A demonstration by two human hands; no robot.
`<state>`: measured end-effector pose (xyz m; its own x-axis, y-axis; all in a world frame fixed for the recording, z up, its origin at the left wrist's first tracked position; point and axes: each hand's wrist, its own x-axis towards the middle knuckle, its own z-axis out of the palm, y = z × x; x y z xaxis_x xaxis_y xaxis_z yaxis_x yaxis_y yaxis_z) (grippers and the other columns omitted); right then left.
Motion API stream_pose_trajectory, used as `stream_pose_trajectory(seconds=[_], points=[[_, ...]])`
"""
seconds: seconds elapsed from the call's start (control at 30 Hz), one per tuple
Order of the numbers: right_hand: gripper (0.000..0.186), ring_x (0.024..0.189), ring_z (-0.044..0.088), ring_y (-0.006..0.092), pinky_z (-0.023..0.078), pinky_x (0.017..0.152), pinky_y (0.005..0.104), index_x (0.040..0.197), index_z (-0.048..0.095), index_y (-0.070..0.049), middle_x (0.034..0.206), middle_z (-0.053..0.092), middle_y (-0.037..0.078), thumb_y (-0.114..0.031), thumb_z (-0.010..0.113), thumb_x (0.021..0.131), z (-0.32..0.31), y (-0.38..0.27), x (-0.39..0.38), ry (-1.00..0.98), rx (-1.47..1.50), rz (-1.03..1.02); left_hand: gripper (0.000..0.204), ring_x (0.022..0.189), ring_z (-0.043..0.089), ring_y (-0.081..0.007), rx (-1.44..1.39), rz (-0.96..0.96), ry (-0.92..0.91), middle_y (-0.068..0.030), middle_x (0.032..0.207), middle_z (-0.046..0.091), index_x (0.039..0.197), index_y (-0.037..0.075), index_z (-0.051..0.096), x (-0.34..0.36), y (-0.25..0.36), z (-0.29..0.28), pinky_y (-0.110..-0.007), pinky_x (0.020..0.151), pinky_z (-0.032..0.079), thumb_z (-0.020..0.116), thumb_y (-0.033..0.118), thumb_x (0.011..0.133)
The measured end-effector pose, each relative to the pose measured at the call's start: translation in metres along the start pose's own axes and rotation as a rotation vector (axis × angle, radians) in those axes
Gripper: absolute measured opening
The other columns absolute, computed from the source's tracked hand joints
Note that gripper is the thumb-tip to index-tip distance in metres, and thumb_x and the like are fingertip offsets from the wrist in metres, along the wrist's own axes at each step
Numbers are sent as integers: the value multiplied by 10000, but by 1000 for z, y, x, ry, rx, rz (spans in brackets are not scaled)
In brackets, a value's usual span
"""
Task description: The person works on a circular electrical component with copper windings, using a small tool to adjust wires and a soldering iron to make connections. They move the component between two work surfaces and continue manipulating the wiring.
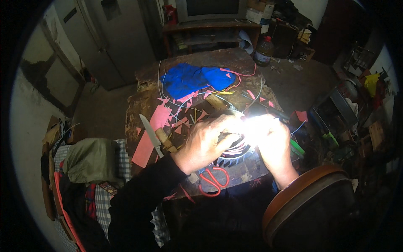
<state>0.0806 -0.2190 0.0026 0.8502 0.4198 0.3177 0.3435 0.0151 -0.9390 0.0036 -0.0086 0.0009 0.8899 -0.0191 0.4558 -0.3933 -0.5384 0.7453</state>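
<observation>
A round metal motor stator (233, 158) with fins around its outside and wires within stands on the worktable, under my hands. My left hand (210, 136) reaches over its left side, fingers bent and closed at the upper rim; what they pinch is hidden. My right hand (273, 140) is curled at its right side, its fingertips lost in bright glare. Scissors with red handles (215, 185) lie at the near edge. To the left lie a knife (150, 134), a wooden block (165, 140) and a pink sheet strip (153, 134). Pink cut scraps (183, 122) are scattered beyond.
A blue cloth or bag (189, 80) lies at the table's (239, 56) far side, with thin pale wires around it. A large bottle (264, 51) stands on the floor behind. A rounded dark thing with a brown rim (306, 185) fills the lower right.
</observation>
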Motion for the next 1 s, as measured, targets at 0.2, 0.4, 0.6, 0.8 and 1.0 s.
stream_pose_trajectory(seconds=[0.2, 0.4, 0.6, 0.8, 1.0], points=[[115, 870, 747, 134, 575, 759, 286, 1055, 852, 18, 964, 798, 76, -80, 829, 1001, -4, -2, 18, -10, -18, -63, 203, 902, 772, -289, 91, 176, 22, -158, 1112, 809, 1190, -15, 797, 6, -16, -8, -380, 812, 621, 775, -8, 988], [95, 864, 755, 144, 583, 746, 301, 1027, 837, -2, 956, 799, 78, -88, 837, 988, 9, 4, 25, -146, -25, -79, 211, 944, 769, -304, 143, 136, -12, -161, 1090, 801, 1194, -16, 800, 10, -23, -10, -399, 839, 617, 783, 3, 985], [243, 951, 800, 129, 647, 858, 281, 1241, 744, 49, 1048, 834, 108, -81, 798, 1044, 6, -20, 37, -138, -43, 30, 209, 937, 771, -270, 128, 95, -18, -149, 1061, 794, 1202, -20, 800, 10, -28, -29, -390, 843, 605, 806, 63, 1011], [167, 931, 787, 122, 625, 855, 280, 1154, 779, 48, 1046, 827, 94, -83, 778, 1049, 15, -21, 42, -168, 27, 10, 192, 955, 779, -288, 129, 102, -78, -153, 1061, 809, 1170, -19, 816, 11, -38, -42, -399, 856, 612, 808, 80, 1006], [132, 850, 776, 107, 613, 765, 261, 1076, 794, 55, 951, 829, 95, -63, 808, 1021, 23, -10, 48, -200, 95, 50, 221, 956, 775, -279, 71, 122, -74, -148, 1053, 817, 1178, -20, 813, 11, -47, -39, -392, 845, 609, 841, 68, 976]])
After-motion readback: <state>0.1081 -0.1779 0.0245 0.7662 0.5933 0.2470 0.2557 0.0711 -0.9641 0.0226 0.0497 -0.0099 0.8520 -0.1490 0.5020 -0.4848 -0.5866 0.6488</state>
